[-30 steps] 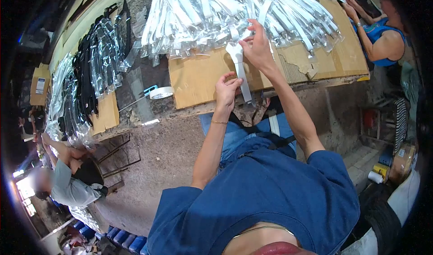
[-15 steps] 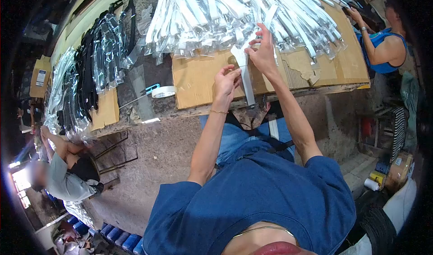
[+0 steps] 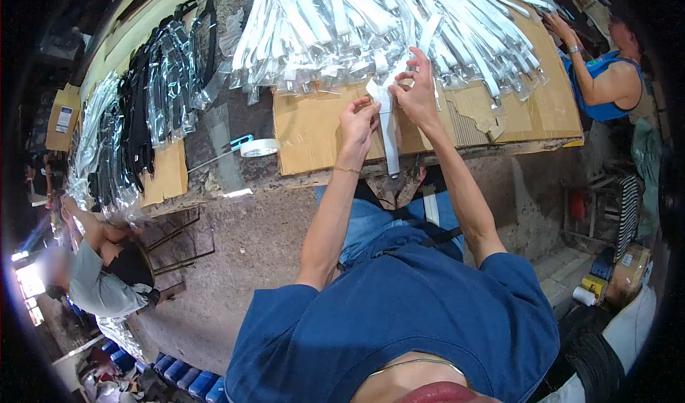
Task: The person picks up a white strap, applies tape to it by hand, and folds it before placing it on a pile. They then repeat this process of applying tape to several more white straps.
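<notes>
A white strap (image 3: 389, 143) hangs down over the front edge of the cardboard-covered table, its metal-looking end at the bottom. My left hand (image 3: 359, 123) pinches the strap's left side near a white piece at its upper part. On the right, my right hand (image 3: 416, 93) has its thumb and fingertips closed at the same strap, just above my left hand. Beyond both hands lies a wide pile of white straps in clear plastic sleeves (image 3: 314, 28).
Black straps in clear sleeves (image 3: 168, 75) lie at the left, near a tape roll (image 3: 260, 148) and a blue-handled tool (image 3: 239, 141). Cardboard (image 3: 307, 128) covers the table. One person (image 3: 107, 274) sits at the left; another in blue (image 3: 606, 82) is at the right.
The strap between my hands has shifted slightly down, its lower end now further past the table edge. My right hand has moved slightly down. Both hands keep hold.
</notes>
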### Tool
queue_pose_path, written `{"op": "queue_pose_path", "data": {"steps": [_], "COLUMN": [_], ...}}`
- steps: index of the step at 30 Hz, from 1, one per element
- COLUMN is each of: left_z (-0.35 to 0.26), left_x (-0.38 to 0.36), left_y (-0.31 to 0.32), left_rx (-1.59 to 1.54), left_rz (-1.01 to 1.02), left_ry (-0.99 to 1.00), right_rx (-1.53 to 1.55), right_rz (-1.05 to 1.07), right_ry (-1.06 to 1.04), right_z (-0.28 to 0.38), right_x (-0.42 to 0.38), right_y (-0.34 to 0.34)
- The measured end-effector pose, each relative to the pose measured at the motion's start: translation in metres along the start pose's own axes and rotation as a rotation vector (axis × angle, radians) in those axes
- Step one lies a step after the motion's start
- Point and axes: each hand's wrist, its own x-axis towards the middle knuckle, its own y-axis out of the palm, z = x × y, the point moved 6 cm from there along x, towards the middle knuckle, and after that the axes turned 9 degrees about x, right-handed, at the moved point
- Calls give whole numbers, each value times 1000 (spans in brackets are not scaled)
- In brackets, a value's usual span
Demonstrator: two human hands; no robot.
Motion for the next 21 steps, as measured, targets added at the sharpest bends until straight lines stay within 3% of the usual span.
{"op": "queue_pose_path", "data": {"steps": [10, 15, 21], "left_z": [-18, -18, -16], "left_x": [4, -2, 6], "left_y": [5, 11, 8], "left_rx": [39, 163, 60], "left_rz": [76, 163, 142], "left_ry": [78, 26, -14], "right_rx": [83, 87, 87], "right_rz": [2, 12, 31], "right_ry": [33, 31, 39], "right_z": [-6, -10, -10], "right_x": [0, 1, 0], "right_y": [-4, -4, -3]}}
